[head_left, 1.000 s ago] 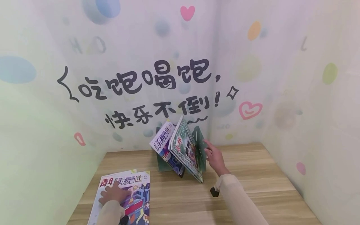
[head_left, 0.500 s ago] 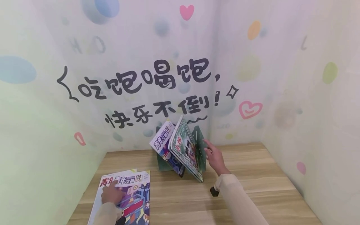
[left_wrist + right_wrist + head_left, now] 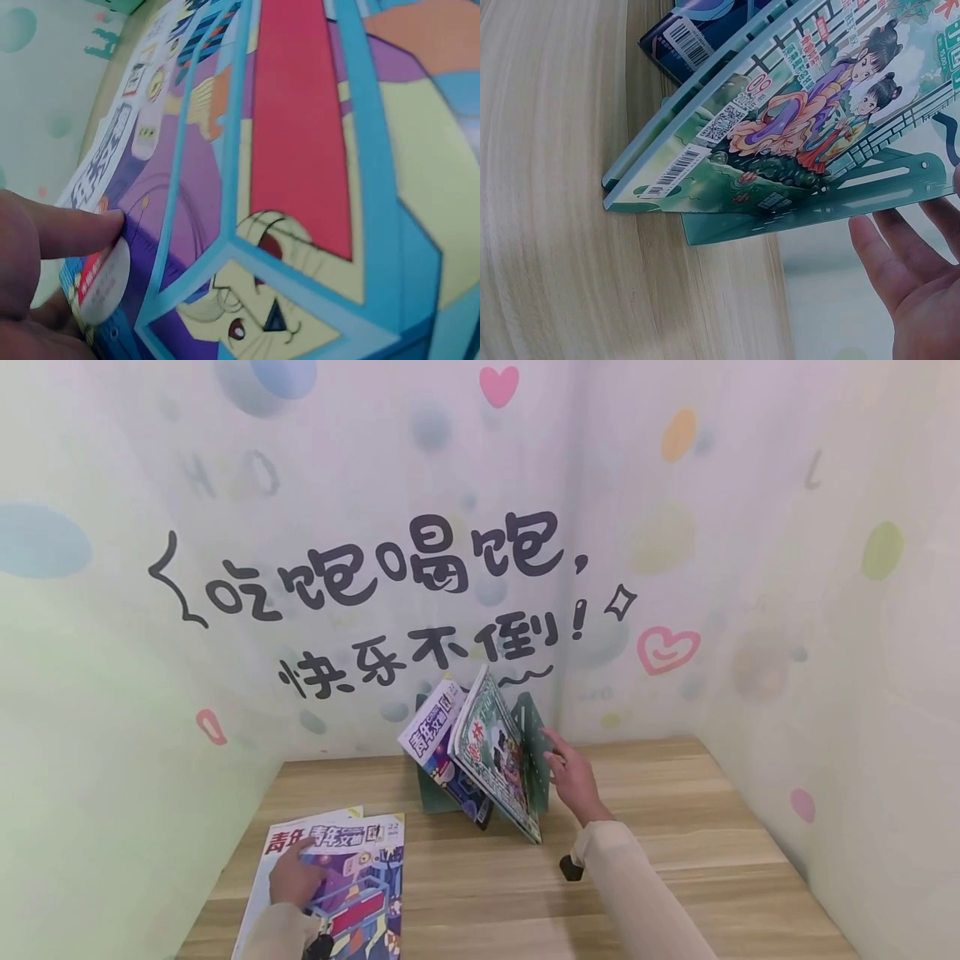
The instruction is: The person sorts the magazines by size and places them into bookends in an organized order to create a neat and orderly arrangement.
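In the head view, my left hand (image 3: pixel 295 875) pinches the left edge of a purple-and-blue magazine (image 3: pixel 363 893) at the lower left. The left wrist view shows the thumb (image 3: pixel 79 231) on its cover and other fingers below the edge. A second magazine (image 3: pixel 258 885) lies partly under it. My right hand (image 3: pixel 577 783) touches the outer side of a green metal bookend (image 3: pixel 535 752) with extended fingertips (image 3: pixel 866 232). Green-covered magazines (image 3: pixel 491 752) lean inside the bookend, and a purple magazine (image 3: pixel 435 735) tilts behind them.
The wooden table (image 3: pixel 480 893) meets a printed cloth wall (image 3: pixel 600 693) at the back, with cloth at both sides. Bare wood lies between the two hands and to the right of the bookend.
My left hand's fingers have drawn in from lying spread on the cover to its left edge. The top magazine has shifted slightly right. The right hand stays at the bookend.
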The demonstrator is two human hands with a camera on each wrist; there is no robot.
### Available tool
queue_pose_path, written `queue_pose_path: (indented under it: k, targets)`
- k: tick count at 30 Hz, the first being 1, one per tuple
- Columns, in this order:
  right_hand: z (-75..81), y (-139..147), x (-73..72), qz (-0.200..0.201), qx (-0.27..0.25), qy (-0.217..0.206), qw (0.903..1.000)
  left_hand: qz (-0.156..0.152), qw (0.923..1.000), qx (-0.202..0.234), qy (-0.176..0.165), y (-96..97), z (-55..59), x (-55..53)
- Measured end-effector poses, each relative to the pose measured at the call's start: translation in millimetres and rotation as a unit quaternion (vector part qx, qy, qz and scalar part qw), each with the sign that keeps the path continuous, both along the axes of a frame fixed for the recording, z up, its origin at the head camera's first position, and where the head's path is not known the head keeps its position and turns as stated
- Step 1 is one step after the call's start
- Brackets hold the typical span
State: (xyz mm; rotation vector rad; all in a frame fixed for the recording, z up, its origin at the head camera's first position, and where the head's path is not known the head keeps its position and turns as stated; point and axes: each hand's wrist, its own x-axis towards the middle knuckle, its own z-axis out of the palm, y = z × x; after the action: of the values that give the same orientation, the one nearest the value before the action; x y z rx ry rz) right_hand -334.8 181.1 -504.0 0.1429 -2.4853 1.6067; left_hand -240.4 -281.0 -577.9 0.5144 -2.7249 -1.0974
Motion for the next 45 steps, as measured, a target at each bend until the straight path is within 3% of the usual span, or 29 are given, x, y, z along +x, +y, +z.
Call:
queue_pose_path:
  k: [5, 12, 17, 24, 32, 45]
  targets:
    - [-0.2, 0, -0.2, 0.001, -0.003, 0.001, 1.0000, -0.021, 0.9992, 0.010, 0.033, -4.2, -1.9, -1.5]
    - [-0.4, 0, 0.6, 0.003, -0.007, 0.008, 0.9999, -0.058, 0.9954, 0.070, 0.032, -2.5, 0.3, -1.8]
    - [-0.2, 0, 1.3, 0.003, -0.005, 0.009, 0.9999, -0.084, 0.9941, 0.057, 0.040, 0.8, 1.3, -4.2]
    - [0.8, -1, 0.8, 0.002, -0.008, 0.007, 0.9999, -0.102, 0.9897, 0.097, 0.028, 7.6, 7.2, -6.1]
    - [0.6, -1, 0.7, 0.003, -0.007, 0.001, 1.0000, -0.115, 0.9822, 0.148, 0.013, 20.8, 22.1, -2.6]
    - [-2.0, -1, -0.9, 0.001, -0.008, 0.007, 0.9999, -0.139, 0.9761, 0.167, -0.001, 31.7, 30.3, -7.2]
